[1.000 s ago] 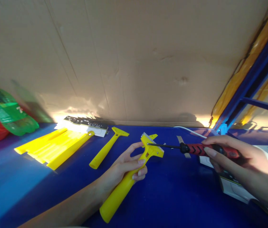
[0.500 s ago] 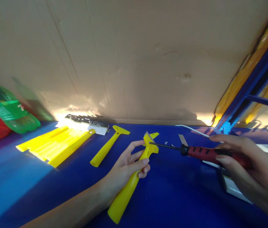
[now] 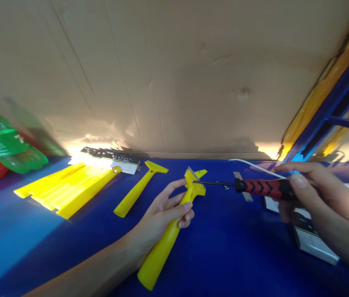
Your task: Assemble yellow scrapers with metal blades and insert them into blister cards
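My left hand [image 3: 170, 208] is closed round the handle of a yellow scraper [image 3: 159, 255], its head tilted up and away from me. At the back end of a red and black screwdriver [image 3: 264, 188], my right hand [image 3: 326, 198] grips the handle. The screwdriver's thin dark shaft points left, and its tip meets the scraper's head near a screw hole. Behind the head, part of another yellow piece [image 3: 201, 173] shows. A flat metal blade [image 3: 247, 196] lies under the screwdriver, with tiny screws [image 3: 226, 187] to its left.
Left of my hand lies another yellow scraper [image 3: 140, 187]. Several more yellow handles [image 3: 72, 189] sit beside printed cards [image 3: 109, 159]. A green bottle [image 3: 10, 142] stands far left. White-and-black packages [image 3: 315, 243] and a white cable [image 3: 255, 166] are at right; cardboard [image 3: 162, 82] rises behind.
My right hand has shifted its grip toward the handle's back end, with the fingers turned. The screwdriver tip stays at the scraper's head. The view has shifted slightly.
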Demonstrator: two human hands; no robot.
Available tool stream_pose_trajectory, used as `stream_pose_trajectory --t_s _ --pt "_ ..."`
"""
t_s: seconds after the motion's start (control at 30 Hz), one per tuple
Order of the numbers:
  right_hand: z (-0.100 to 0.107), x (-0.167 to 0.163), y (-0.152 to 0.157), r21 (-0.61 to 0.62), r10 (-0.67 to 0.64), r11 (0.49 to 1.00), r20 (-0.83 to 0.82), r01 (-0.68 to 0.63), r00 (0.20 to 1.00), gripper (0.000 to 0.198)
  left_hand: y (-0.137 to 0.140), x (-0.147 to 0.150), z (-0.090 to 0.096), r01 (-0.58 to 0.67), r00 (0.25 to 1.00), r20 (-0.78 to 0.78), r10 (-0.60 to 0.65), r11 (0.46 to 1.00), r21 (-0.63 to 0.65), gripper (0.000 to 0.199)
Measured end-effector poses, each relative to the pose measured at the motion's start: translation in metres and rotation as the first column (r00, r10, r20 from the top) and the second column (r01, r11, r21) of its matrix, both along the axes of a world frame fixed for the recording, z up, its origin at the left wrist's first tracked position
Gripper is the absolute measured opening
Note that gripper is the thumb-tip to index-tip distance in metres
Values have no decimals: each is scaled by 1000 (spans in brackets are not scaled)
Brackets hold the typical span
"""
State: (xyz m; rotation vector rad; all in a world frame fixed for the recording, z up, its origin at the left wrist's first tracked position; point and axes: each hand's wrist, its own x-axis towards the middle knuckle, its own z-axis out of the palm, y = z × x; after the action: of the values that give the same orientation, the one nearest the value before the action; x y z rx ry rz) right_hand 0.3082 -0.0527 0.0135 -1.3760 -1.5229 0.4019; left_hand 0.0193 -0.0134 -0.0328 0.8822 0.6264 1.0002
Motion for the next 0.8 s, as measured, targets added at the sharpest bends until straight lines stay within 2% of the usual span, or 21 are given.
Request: stream_pose_trajectory --t_s 0.1,0.13,0.23,0.3,0.37,0.47,0.53,0.6,0.67,0.73,0.8 --pt "6 2 0 -3 108 994 54 -108 993 47 0 0 1 -7 1000 -17 6 1000 -3 65" --pt "8 1 -1 13 105 994 56 -106 993 45 -1 0 2 -7 1000 -20 7 1000 1 66" --pt "11 -3 -5 51 -14 999 30 12 999 28 -4 2 5 2 999 -34 -1 1000 22 67" --pt "10 -5 -5 -4 -109 994 20 109 994 33 -5 3 7 20 999 -47 -19 999 27 69" --pt "8 -2 -1 -86 -122 988 33 125 992 45 -4 4 7 18 999 -44 -17 999 26 70" --pt "5 7 5 -134 33 991 40 -27 999 50 -2 3 4 -27 999 -19 28 1000 9 69" --pt "6 9 5 -103 129 987 41 -124 991 46 -2 3 2 -50 999 -10 50 999 -3 68" --pt "8 6 2 -39 140 989 31 -139 990 39 -3 3 2 -51 999 -10 51 999 -2 67" --pt "9 -1 -3 32 44 999 -14 -43 999 28 -5 4 3 -43 999 -19 43 999 5 65" --pt "7 -6 -6 -1 -57 998 -37 57 998 27 -7 4 5 -27 999 -32 27 1000 8 66" --pt "2 -8 -4 -37 -91 995 -23 91 996 34 -7 4 7 -28 999 -35 28 1000 3 69"
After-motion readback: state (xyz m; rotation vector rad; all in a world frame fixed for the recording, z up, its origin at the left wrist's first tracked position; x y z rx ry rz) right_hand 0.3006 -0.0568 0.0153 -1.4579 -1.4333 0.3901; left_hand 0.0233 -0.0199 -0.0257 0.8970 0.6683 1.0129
